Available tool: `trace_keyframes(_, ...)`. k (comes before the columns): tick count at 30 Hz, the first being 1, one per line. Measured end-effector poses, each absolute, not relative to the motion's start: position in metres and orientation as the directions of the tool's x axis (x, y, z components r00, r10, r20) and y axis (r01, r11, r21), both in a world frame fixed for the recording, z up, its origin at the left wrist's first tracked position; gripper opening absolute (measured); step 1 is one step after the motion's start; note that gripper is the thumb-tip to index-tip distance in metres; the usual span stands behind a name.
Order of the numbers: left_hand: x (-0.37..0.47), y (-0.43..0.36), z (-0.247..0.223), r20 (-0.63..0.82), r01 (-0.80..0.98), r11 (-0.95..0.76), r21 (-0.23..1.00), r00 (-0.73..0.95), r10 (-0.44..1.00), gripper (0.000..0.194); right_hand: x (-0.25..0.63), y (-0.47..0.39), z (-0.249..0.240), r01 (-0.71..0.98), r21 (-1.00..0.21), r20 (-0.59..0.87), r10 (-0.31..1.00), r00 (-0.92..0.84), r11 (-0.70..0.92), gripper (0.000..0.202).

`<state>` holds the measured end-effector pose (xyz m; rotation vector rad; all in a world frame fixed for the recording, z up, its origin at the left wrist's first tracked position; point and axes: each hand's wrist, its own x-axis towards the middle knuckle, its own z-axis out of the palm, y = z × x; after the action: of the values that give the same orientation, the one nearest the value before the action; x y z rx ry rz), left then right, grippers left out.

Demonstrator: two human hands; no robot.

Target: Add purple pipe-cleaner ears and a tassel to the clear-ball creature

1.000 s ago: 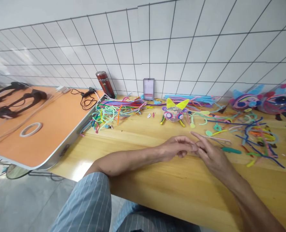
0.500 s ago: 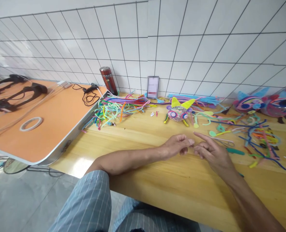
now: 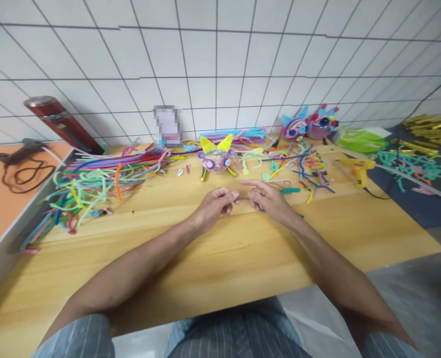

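Observation:
My left hand (image 3: 217, 205) pinches one end of a thin dark strand (image 3: 244, 198) above the wooden table. The strand's other end is in the fingers of my right hand (image 3: 267, 198), whose index finger points out to the left. What the strand is made of is too small to tell. Just behind my hands stands a clear round figure (image 3: 216, 162) with yellow ears, pink and blue eyes and short legs. A teal piece (image 3: 290, 191) lies beyond my right hand.
Pipe cleaners (image 3: 89, 184) are heaped at the left, with more (image 3: 311, 171) at the right. A red thermos (image 3: 61, 122) and a phone (image 3: 168, 125) stand by the wall. A yellow glue gun (image 3: 361, 172) and two decorated figures (image 3: 295, 128) are at the right.
The view has swung to the right, bringing the glue gun and gold strips into sight. My hands are a little farther apart, and the strand between them shows more clearly.

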<state>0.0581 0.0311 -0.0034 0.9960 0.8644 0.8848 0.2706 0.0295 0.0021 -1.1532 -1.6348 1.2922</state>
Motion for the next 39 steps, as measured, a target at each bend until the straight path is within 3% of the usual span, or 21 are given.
trace_keyframes(12,0.057,0.034,-0.003,-0.019,-0.225,0.062,0.972,0.186,0.982,0.035,0.267,0.027,0.002,0.234,-0.969,-0.012,0.924,-0.381,0.084,0.046)
trace_keyframes(23,0.056,0.039,-0.005,0.000,-0.322,0.033,0.946,0.101,0.995,0.033,0.270,0.034,-0.006,0.083,-0.992,0.058,0.923,-0.381,0.097,0.035)
trace_keyframes(27,0.054,0.039,-0.008,-0.037,-0.210,0.078,0.975,0.191,0.981,0.036,0.268,0.032,-0.005,0.115,-0.984,0.085,0.922,-0.378,0.138,0.036)
trace_keyframes(31,0.054,0.037,-0.007,-0.004,-0.005,0.006,1.000,0.315,0.949,0.047,0.265,0.027,-0.003,0.207,-0.951,0.142,0.917,-0.372,0.231,0.037)
trace_keyframes(34,0.053,0.037,-0.007,-0.012,0.095,-0.035,0.995,0.450,0.893,0.036,0.264,0.026,-0.003,0.280,-0.915,0.176,0.911,-0.373,0.292,0.038)
trace_keyframes(39,0.049,0.040,-0.010,-0.043,0.198,-0.037,0.980,0.386,0.922,0.038,0.265,0.030,-0.006,0.361,-0.858,0.240,0.906,-0.348,0.365,0.038)
